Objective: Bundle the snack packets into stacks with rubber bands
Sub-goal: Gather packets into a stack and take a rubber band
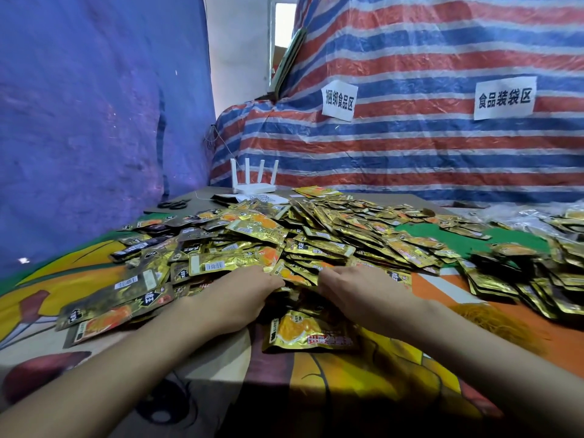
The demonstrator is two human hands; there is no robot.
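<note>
A big heap of gold snack packets covers the middle of the table. My left hand and my right hand reach into the heap's near edge, side by side, fingers curled round a small clump of packets between them. One packet with an orange picture lies flat just below my hands. A pile of rubber bands lies to the right of my right forearm.
Neater rows of packets lie at the right. A white router and black scissors sit at the table's far left. A striped tarp with paper signs rises behind. The colourful tablecloth shows near me.
</note>
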